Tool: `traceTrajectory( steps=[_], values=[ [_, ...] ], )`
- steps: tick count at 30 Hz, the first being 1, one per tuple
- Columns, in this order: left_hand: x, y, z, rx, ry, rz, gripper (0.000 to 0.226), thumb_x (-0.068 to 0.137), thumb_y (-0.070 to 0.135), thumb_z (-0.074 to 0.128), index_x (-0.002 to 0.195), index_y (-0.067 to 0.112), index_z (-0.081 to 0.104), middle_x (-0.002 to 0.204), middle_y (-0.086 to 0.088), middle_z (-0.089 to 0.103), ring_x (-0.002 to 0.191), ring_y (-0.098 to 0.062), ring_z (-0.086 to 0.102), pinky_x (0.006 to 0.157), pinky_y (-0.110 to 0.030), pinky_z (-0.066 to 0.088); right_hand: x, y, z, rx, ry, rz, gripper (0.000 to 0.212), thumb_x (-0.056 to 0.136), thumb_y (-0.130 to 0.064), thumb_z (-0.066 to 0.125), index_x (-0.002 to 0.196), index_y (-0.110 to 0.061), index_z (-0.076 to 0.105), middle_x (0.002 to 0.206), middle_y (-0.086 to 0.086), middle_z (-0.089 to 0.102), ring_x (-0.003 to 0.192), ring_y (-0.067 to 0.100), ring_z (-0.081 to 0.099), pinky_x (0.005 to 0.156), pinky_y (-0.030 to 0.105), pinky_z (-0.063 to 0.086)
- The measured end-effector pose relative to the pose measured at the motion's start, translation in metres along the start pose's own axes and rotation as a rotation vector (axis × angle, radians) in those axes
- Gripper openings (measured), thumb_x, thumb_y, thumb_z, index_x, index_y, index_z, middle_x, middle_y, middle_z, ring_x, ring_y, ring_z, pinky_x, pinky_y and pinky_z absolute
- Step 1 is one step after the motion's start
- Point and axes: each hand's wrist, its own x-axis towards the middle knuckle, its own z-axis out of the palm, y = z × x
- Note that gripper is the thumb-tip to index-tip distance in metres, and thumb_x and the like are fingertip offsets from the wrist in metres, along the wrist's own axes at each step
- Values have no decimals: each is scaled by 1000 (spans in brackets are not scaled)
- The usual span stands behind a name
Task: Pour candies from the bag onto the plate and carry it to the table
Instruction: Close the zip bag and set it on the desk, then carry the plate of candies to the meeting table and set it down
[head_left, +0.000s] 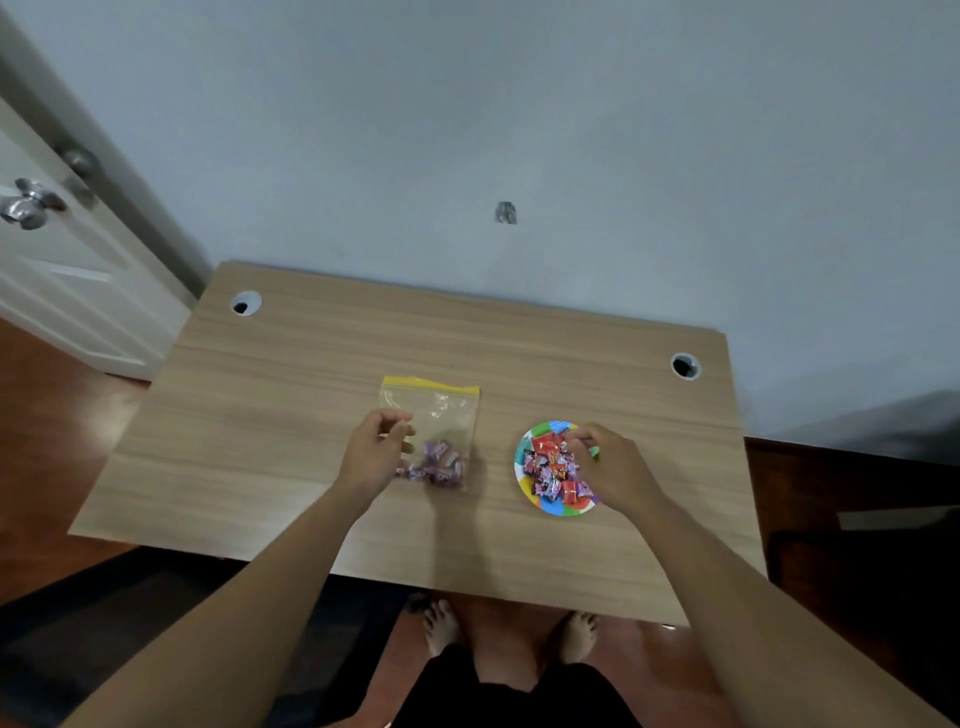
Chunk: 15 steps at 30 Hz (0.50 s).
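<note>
A clear zip bag (441, 415) with a yellow top strip lies flat on the wooden table (311, 374), with a small heap of purple wrapped candies (436, 467) in its near end. My left hand (374, 454) is at the bag's left edge, its curled fingers pinching the plastic. To the right sits a small multicoloured plate (540, 504) piled with red and purple wrapped candies (550, 467). My right hand (610, 470) covers the plate's right side, fingers curled over its far right rim and touching the candies.
The table stands against a pale wall and has a round cable hole at its far left (245, 303) and another at its far right (684, 366). A white door with a metal knob (31, 205) is at the left. My bare feet (441, 626) stand at the table's near edge.
</note>
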Motion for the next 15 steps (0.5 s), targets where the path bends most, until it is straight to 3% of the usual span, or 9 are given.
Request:
traceTrajectory(
  steps=[5, 8, 11, 13, 15],
  values=[
    [6, 0, 50, 48, -119, -36, 20, 108, 5, 52, 116, 2, 70, 103, -12, 73, 83, -20, 68, 59, -20, 57, 9, 51, -21, 11, 27, 98, 12, 103, -16, 63, 102, -16, 76, 106, 1, 82, 105, 21, 76, 92, 31, 55],
    [12, -5, 80, 67, -170, -119, 22, 109, 9, 52, 120, 3, 70, 119, -21, 74, 88, -22, 71, 62, -32, 56, 14, 75, -26, 30, 10, 168, 10, 103, -17, 65, 96, -23, 70, 100, -3, 76, 98, 18, 73, 88, 28, 51],
    [17, -14, 106, 97, -178, -158, 21, 107, 12, 54, 117, 8, 73, 124, -15, 75, 97, -27, 75, 70, -35, 58, 23, 103, -23, 12, -24, 215, 8, 103, -19, 66, 103, -16, 74, 105, 1, 77, 100, 14, 69, 83, 22, 41],
    [21, -21, 124, 115, -172, -193, 20, 106, 13, 56, 115, 12, 74, 125, -10, 75, 110, -30, 74, 71, -34, 57, 32, 123, -15, 15, -52, 260, 16, 102, -21, 66, 110, -11, 75, 113, 4, 80, 107, 21, 74, 87, 26, 47],
    [23, -27, 140, 133, -167, -211, 21, 104, 14, 60, 118, 14, 75, 122, -6, 75, 109, -28, 72, 74, -36, 59, 38, 139, -6, 28, -87, 298, 18, 101, -21, 65, 113, -11, 76, 115, 7, 80, 110, 27, 75, 93, 32, 51]
  ],
)
